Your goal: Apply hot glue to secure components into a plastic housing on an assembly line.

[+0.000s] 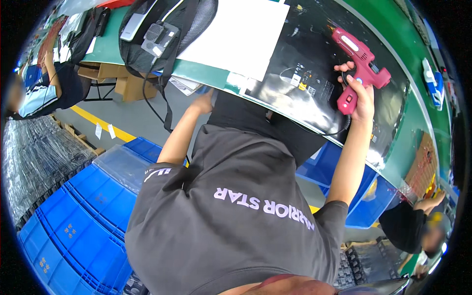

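My right hand [361, 96] is wrapped round the handle of a pink hot glue gun [361, 56], its nozzle pointing up and away to the left. The gun is over a glossy black mat [314, 69] on the bench, and a dark cord [324, 133] trails from its handle over the front edge. Beside my thigh, just below the bench edge, is my left hand [201, 103]; its fingers are too small and partly hidden to make out. Some papers [186, 86] stick out under the bench near it.
A white sheet [236, 37] covers part of the green bench. Left of it lies a black mesh bag [196, 24] with a grey device [160, 39]. Blue crates [73, 221] stand behind me at left. Co-workers sit at far left [44, 93] and right [405, 223].
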Demonstrator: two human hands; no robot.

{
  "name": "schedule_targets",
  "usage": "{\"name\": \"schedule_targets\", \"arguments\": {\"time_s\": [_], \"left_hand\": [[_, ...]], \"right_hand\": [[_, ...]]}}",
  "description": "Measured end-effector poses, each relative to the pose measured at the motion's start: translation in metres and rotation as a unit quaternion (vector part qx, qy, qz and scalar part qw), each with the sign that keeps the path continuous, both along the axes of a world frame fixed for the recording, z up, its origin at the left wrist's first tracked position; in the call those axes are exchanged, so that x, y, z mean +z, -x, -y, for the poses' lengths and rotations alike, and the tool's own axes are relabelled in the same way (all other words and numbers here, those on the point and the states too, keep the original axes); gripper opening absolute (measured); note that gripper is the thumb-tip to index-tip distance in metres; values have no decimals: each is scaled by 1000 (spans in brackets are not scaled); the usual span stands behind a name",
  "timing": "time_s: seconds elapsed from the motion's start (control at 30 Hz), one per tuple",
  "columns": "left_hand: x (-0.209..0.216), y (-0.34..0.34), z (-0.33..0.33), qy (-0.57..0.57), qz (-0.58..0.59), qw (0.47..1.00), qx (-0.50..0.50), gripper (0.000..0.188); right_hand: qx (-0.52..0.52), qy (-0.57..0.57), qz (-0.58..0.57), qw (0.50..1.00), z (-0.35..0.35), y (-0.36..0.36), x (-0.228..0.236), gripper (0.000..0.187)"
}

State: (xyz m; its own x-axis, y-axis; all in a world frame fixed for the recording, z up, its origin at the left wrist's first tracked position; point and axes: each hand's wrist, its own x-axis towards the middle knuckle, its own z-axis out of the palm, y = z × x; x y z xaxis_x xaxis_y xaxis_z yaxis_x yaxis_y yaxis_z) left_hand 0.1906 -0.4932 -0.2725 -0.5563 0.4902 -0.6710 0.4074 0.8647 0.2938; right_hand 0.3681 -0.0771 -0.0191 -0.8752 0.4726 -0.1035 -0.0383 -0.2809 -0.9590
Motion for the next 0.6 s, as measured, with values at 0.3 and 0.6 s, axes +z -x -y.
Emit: {"name": "schedule_targets", "arguments": {"time_s": [0.3, 0.6], "left_hand": [[72, -1, -4, -133, 41, 986, 87, 25], [110, -16, 7, -315, 110, 933, 134, 21]], "right_hand": [[-7, 1, -3, 1000, 3, 4, -1, 35], [5, 5, 7, 1000, -2, 1, -4, 37]]}}
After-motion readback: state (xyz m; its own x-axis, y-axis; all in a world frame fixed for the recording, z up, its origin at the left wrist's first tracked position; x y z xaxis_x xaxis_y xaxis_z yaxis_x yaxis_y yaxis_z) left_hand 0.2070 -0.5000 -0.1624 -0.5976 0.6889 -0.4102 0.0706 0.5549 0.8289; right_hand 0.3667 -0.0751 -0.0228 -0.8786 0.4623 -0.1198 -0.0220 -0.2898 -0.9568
